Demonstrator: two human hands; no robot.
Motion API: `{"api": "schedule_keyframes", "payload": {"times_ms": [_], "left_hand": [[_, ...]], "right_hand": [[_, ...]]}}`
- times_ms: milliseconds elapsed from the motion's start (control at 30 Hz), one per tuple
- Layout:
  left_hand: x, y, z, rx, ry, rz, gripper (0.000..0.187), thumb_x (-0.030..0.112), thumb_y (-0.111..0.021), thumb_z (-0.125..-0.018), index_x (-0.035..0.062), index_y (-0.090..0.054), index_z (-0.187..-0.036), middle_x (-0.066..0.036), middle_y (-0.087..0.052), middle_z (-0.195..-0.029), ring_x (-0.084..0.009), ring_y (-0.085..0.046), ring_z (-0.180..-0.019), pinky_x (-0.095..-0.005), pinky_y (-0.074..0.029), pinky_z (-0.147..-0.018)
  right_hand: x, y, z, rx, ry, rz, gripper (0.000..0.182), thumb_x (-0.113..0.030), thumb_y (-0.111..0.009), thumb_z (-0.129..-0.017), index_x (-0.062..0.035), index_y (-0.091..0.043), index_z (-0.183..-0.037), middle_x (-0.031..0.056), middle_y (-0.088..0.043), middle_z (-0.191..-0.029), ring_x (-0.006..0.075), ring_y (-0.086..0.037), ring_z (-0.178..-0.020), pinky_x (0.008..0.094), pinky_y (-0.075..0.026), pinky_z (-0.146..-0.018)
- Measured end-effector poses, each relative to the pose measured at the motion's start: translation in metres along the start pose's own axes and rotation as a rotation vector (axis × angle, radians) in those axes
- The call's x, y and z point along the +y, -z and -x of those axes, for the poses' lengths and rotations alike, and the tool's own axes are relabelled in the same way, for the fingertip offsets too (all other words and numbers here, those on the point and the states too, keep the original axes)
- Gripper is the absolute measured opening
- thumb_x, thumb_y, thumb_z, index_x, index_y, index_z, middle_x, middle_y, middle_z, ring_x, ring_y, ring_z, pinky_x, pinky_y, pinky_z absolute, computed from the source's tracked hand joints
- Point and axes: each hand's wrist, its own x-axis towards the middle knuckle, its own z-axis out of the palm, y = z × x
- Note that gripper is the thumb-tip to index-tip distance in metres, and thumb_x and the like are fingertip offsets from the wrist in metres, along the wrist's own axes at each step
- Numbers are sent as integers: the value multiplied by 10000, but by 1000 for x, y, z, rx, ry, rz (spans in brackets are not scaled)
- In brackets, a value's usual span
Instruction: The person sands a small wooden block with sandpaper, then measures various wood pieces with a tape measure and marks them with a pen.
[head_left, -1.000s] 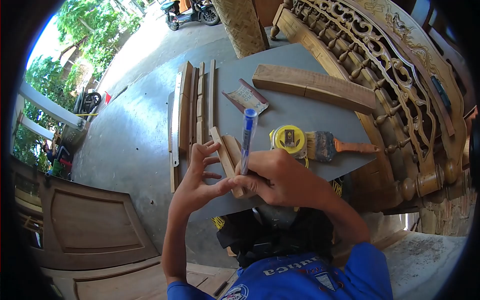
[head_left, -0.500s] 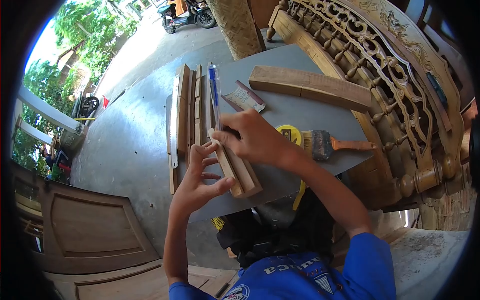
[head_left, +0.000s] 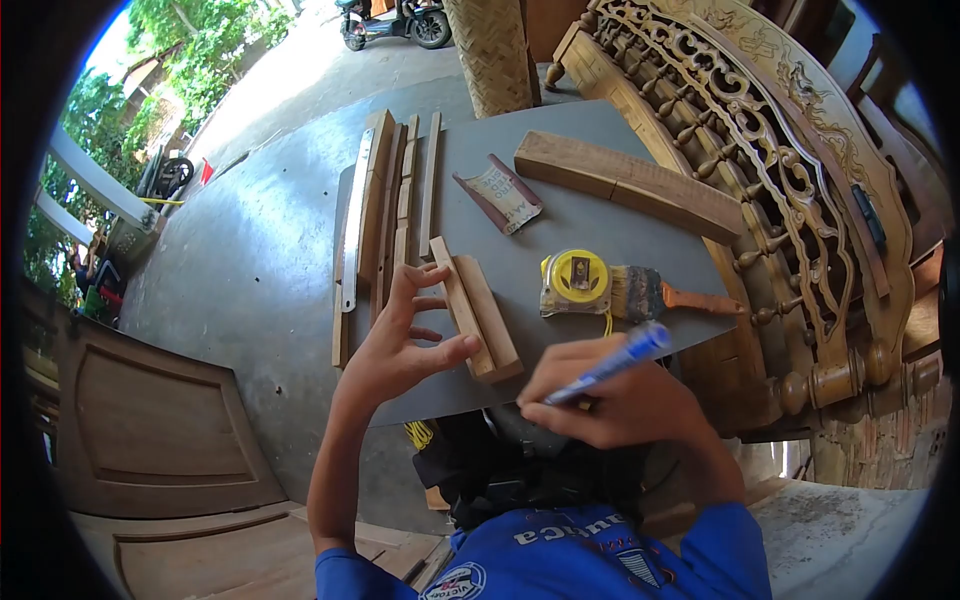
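Observation:
In my right hand is a blue pen, its back end pointing up and to the right. That hand is closed round the pen, just right of the near end of a short wooden block. My left hand spans the side of a thin wooden strip, index finger near its far end and thumb by its near end. The strip lies along the block's left side. Part of the left fingers is hidden behind one another, and the pen's tip is covered by my right hand.
A yellow tape measure and a paintbrush lie to the right on the grey tabletop. Curled sandpaper and a long wooden beam are behind. Several wood strips and a metal ruler lie left. A carved wooden panel stands right.
My right hand has drawn back with the pen, from the strip's far end to the right of its near end. My left hand stays at the strip. The view has shifted slightly.

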Motion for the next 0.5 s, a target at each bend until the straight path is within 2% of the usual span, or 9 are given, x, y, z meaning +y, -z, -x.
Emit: {"api": "schedule_keyframes", "payload": {"times_ms": [67, 167, 200, 267, 300, 367, 400, 433, 500], "left_hand": [[2, 0, 0, -7, 1, 1, 839, 501, -740, -620, 55, -310, -1184, -251, -387, -1271, -354, -452, -1138, -420, -486, -811], [-6, -1, -1, 40, -47, 45, 832, 498, -756, -588, 70, -346, -1172, -216, -401, -1268, -337, -445, -1155, -425, -437, -889], [-11, -2, -2, 43, -95, 86, 759, 436, -755, -610, 77, -369, -1157, -200, -409, -1264, -324, -447, -1155, -424, -422, -906], [-19, -2, -2, 54, -190, 164, 620, 313, -753, -655, 92, -416, -1127, -168, -424, -1255, -298, -451, -1156, -423, -392, -940], [-18, -3, -2, 75, -197, 347, 545, 234, -729, -674, 89, -435, -1110, -155, -423, -1255, -282, -453, -1154, -406, -393, -940], [-14, -2, -2, 114, -209, 710, 418, 76, -681, -712, 82, -473, -1074, -129, -422, -1255, -250, -458, -1151, -371, -396, -939], [-7, 5, -1, 216, -151, 835, 346, -52, -593, -741, 64, -488, -1051, -126, -501, -1160, -202, -544, -1019, -310, -461, -842], [-11, 16, -2, 254, -102, 822, 339, -38, -596, -746, 56, -487, -1052, -121, -527, -1106, -185, -561, -957, -294, -473, -806], [-23, 39, -3, 328, -8, 794, 329, -11, -603, -754, 41, -484, -1056, -109, -579, -999, -150, -596, -833, -261, -496, -734]], "right_hand": [[-9, 11, 17, 13, -69, -24, 86, -21, -616, -743, -27, -632, -827, 100, -613, -700, 215, -605, -605, 289, -473, -579], [4, 17, 27, 249, -65, -33, 103, -31, -601, -761, -39, -647, -853, 91, -632, -723, 164, -617, -635, 274, -482, -591], [10, 18, 29, 242, -4, 11, 124, -20, -577, -795, -34, -636, -903, 99, -631, -711, 160, -622, -658, 285, -486, -602], [11, 6, 32, 297, -145, -10, 156, -7, -554, -816, -27, -612, -960, 107, -631, -724, 173, -630, -677, 288, -490, -615], [13, -1, 34, 324, -216, -23, 173, 0, -542, -827, -23, -599, -989, 110, -632, -730, 179, -634, -686, 289, -493, -621], [30, -6, 35, 345, -157, 126, 181, 7, -509, -852, -24, -552, -1025, 123, -631, -786, 207, -640, -744, 298, -494, -658], [38, -5, 36, 364, -140, 223, 166, 6, -506, -854, -22, -547, -1013, 123, -630, -798, 216, -640, -761, 301, -493, -670], [42, -1, 36, 383, -123, 320, 152, 5, -503, -856, -20, -542, -1001, 123, -629, -809, 225, -640, -777, 304, -492, -682], [41, 17, 31, 416, -278, 346, 137, -77, -574, -832, -16, -523, -944, 132, -607, -828, 260, -628, -808, 319, -483, -707]]}}
